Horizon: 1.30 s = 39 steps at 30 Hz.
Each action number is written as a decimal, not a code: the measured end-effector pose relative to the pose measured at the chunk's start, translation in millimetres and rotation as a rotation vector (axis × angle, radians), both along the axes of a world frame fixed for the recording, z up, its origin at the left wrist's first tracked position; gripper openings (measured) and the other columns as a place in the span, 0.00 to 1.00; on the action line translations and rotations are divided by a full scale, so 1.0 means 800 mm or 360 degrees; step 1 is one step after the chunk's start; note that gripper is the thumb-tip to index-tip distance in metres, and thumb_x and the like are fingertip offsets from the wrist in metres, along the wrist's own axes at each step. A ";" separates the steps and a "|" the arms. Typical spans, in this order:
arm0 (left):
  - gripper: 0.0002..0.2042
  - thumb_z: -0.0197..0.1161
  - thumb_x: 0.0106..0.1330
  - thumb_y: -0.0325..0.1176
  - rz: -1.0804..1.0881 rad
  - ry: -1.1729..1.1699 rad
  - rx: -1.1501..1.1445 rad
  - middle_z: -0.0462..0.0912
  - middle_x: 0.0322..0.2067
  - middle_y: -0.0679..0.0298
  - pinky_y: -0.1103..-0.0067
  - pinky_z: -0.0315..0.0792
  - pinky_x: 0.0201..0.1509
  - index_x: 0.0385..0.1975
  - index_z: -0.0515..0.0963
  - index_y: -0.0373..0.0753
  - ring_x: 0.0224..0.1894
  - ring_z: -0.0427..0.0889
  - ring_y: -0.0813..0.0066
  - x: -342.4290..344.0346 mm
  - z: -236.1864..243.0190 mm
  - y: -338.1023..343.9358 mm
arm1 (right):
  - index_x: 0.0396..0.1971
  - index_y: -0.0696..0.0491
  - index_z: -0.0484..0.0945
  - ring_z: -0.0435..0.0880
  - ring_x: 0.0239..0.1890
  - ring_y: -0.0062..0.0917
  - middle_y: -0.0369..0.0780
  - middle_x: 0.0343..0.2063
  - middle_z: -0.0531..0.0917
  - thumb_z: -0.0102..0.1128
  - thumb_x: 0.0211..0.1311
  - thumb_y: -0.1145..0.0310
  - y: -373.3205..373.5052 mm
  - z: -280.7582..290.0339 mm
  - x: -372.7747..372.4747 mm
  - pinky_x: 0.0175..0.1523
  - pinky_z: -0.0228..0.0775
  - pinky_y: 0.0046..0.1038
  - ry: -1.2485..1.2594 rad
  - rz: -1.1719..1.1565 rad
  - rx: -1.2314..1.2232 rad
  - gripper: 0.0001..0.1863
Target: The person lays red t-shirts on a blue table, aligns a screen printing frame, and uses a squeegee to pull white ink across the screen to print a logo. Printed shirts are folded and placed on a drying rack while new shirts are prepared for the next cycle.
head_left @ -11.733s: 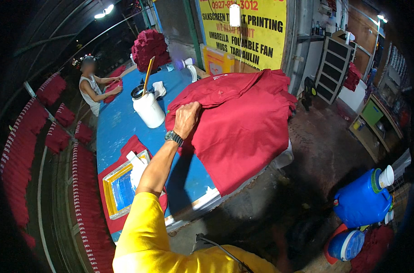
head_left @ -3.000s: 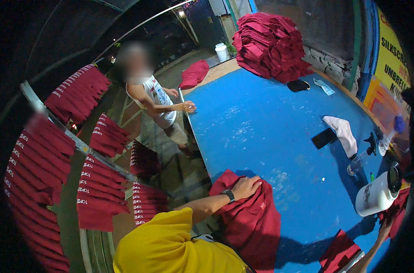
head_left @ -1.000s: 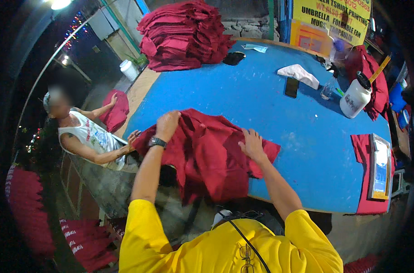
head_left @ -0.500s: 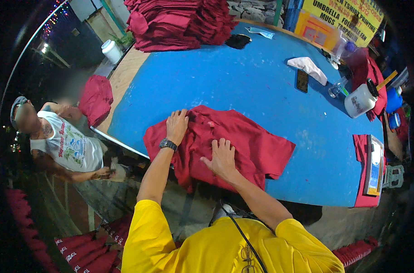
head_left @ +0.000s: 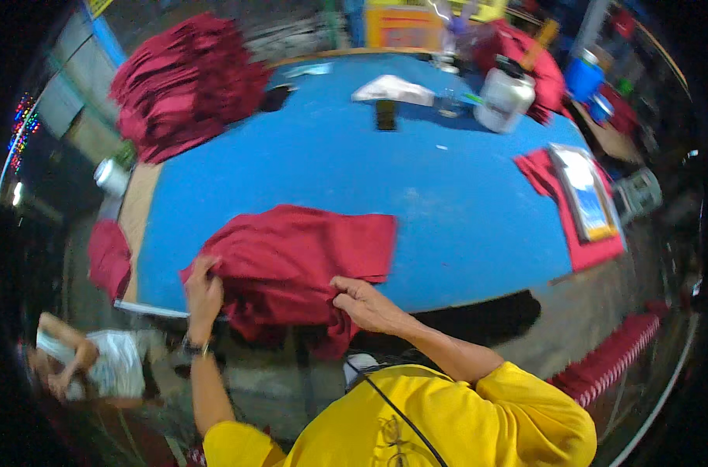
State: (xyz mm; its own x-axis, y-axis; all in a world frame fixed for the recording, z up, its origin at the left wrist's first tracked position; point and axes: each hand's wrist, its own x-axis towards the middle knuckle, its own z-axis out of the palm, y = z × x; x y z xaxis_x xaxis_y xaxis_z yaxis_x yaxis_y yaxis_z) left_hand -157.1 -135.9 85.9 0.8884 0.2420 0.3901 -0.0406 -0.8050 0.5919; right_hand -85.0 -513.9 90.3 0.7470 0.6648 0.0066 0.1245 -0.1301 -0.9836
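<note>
Your left hand (head_left: 204, 292) pinches the near left edge of the dark red garment (head_left: 303, 261), fingers curled over the cloth where it hangs off the table's front edge; a dark watch (head_left: 194, 346) sits on that wrist. Your right hand (head_left: 365, 303) grips the same garment at its lower right part, thumb and fingers closed on a fold of fabric — both hands are clamped on cloth, not spread flat. The garment lies on the near left part of the blue table (head_left: 447, 210), folded into a rough rectangle, with its lower portion draping over the edge toward you. Well apart from it, at the far left corner, a tall stack of red garments (head_left: 186, 86) is piled up. Along the far side sit a white cloth (head_left: 393, 89), a dark phone (head_left: 385, 115) just beside it, and a white jug (head_left: 505, 97) to the right. At the right edge a framed screen (head_left: 587, 194) lies on a red cloth (head_left: 579, 249). Below left, off the table, another person in a white top (head_left: 112, 370) is crouched low — blurred, so you cannot tell what their hands are doing. Your yellow sleeves (head_left: 509, 405) fill the lower edge.
</note>
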 end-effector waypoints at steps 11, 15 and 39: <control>0.14 0.69 0.59 0.19 -0.0190 0.0038 0.0101 0.82 0.40 0.53 0.65 0.78 0.51 0.46 0.82 0.34 0.41 0.83 0.55 -0.099 0.152 -0.404 | 0.51 0.58 0.75 0.84 0.42 0.48 0.50 0.38 0.81 0.56 0.69 0.73 -0.415 0.018 -0.053 0.48 0.77 0.43 -0.0841 -0.0216 -0.0368 0.12; 0.20 0.63 0.52 0.13 -0.0430 -0.0108 0.0253 0.82 0.41 0.52 0.63 0.79 0.53 0.46 0.83 0.35 0.48 0.83 0.48 -0.067 0.151 -0.508 | 0.50 0.58 0.77 0.83 0.46 0.52 0.52 0.42 0.80 0.56 0.66 0.81 -0.518 0.022 -0.062 0.52 0.79 0.45 -0.0657 -0.0555 -0.0515 0.13; 0.05 0.67 0.71 0.26 -0.0144 -0.0389 -0.0232 0.90 0.35 0.51 0.72 0.81 0.41 0.43 0.83 0.34 0.37 0.92 0.62 0.246 0.180 -0.545 | 0.43 0.58 0.76 0.84 0.41 0.40 0.46 0.37 0.82 0.62 0.65 0.84 -0.607 0.217 0.268 0.51 0.75 0.34 -0.1730 -0.1320 -0.0575 0.09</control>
State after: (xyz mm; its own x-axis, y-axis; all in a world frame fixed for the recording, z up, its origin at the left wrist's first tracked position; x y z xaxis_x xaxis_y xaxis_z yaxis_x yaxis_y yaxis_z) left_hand 39.6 -571.9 229.5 0.7929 0.2352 0.5622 -0.2643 -0.6986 0.6649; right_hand 129.2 -999.1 264.3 0.6487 0.1302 0.7498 0.5517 -0.7591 -0.3455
